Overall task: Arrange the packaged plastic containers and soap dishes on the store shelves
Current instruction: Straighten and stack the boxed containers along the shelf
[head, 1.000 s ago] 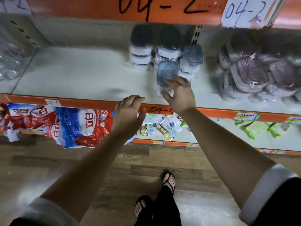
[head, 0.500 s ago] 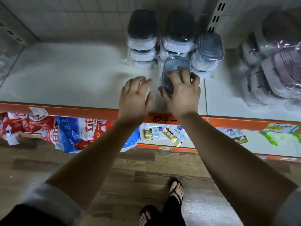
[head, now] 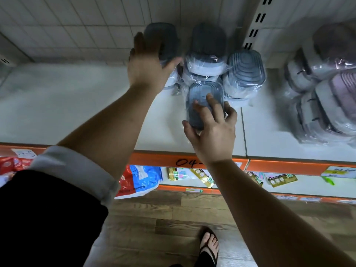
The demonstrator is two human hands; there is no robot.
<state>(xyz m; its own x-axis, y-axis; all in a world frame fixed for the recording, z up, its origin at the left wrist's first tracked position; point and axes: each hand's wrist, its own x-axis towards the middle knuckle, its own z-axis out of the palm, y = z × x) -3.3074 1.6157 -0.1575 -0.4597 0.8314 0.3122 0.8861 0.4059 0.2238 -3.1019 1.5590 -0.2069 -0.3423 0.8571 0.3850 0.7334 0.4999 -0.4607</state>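
Several plastic-wrapped containers with dark grey lids stand near the back of a white shelf [head: 77, 112]. My right hand [head: 212, 130] grips the nearest container [head: 202, 95], thumb on its left side and fingers curled over its lid. My left hand [head: 148, 62] reaches to the back-left stack [head: 165, 38], fingers straight along its left side and thumb across its front. Two more wrapped stacks sit behind, the middle stack [head: 207, 53] and the right stack [head: 244, 70].
Wrapped grey and pink soap dishes [head: 325, 83] pile at the shelf's right. An orange shelf edge [head: 163, 160] runs along the front. Below hang a red and blue bag [head: 140, 178] and gold packets [head: 202, 176]. My sandalled foot [head: 209, 245] stands on the wooden floor.
My left hand has risen from the shelf's front to the back-left stack. My right hand stays on the front container, with its thumb now spread to the left side. The view has moved closer to the shelf.
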